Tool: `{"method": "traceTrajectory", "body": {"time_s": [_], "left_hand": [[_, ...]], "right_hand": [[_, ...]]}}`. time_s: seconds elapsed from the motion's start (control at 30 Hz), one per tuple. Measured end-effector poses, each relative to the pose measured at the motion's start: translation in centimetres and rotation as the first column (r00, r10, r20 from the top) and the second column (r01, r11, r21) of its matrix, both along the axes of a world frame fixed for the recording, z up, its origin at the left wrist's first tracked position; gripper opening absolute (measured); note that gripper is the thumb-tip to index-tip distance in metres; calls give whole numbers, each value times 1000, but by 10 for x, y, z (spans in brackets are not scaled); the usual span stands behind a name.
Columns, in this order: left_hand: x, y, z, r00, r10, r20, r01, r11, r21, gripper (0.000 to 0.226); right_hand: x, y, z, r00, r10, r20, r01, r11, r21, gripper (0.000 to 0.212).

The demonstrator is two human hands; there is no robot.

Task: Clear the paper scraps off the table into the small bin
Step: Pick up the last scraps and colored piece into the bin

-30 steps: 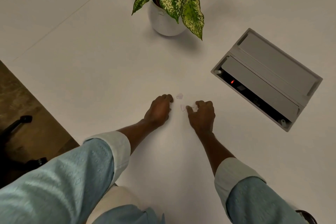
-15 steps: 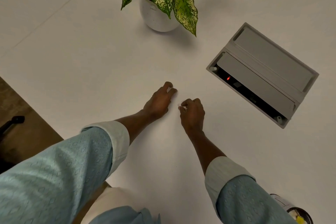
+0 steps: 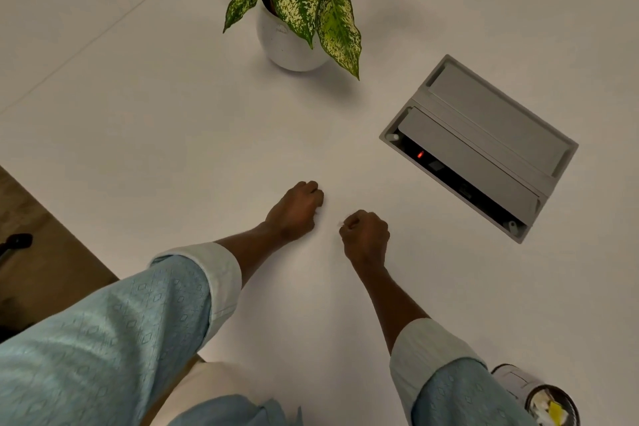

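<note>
The right hand (image 3: 364,235) is curled into a fist on the table (image 3: 155,121), thumb and fingertips pinching a pale paper scrap (image 3: 341,225) of which only a sliver shows at the hand's left edge; the left hand (image 3: 295,209), just to its left and slightly farther away, is also curled tight with knuckles on the white surface, and whether anything lies inside it cannot be told; the two fists sit close but apart; both forearms come from rolled pale blue sleeves (image 3: 193,290). The small bin (image 3: 515,379) stands at the near right corner beside the right sleeve, with yellow and white bits (image 3: 553,409) inside. Farther right, a grey cable box (image 3: 484,135) is set into the table, its flap open and a red light showing; a potted plant (image 3: 294,41) stands at the far side.
</note>
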State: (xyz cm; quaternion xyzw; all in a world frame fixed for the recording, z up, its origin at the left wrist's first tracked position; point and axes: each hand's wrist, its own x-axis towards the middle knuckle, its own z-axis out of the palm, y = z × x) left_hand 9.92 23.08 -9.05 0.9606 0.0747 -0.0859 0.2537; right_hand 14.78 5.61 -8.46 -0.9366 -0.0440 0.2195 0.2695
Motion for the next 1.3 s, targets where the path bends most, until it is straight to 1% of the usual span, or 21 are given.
{"method": "traceTrajectory", "body": {"time_s": [0.1,0.17,0.23,0.33,0.47,0.63,0.77,0.9,1.03,1.13,1.3], "left_hand": [[-16,-6,-4,980,200,-24,-201,972,-119,17],[-28,-13,-5,942,332,-43,-334,921,-203,18],[-43,-23,-2,901,429,-64,-428,860,-279,24],[-64,-37,2,868,493,-61,-487,820,-302,26],[-99,-52,-6,816,559,-148,-576,763,-294,28],[-136,-91,6,855,485,-185,-519,793,-320,28],[-159,-132,12,922,356,-154,-388,842,-375,30],[-173,-178,25,961,247,-123,-276,880,-386,35],[-177,-217,29,975,174,-134,-216,877,-429,26],[-167,-249,40,982,141,-127,-185,866,-465,25],[-135,-314,71,996,66,-58,-87,848,-522,26]], "right_hand": [[-12,-26,4,983,-175,-63,178,983,54,4],[-25,-48,4,956,-273,-108,281,957,74,6],[-41,-72,6,930,-341,-140,355,930,92,10],[-66,-104,16,906,-401,-138,416,903,107,16],[-104,-148,31,880,-462,-112,472,877,95,19],[-152,-190,50,817,-564,-119,576,809,117,20],[-186,-213,60,753,-644,-132,657,731,186,21],[-215,-227,66,731,-674,-107,680,705,204,21],[-235,-249,69,709,-701,-74,695,677,244,20],[-238,-271,74,671,-740,-40,719,637,278,20],[-225,-316,87,601,-799,16,749,571,337,21]]}}
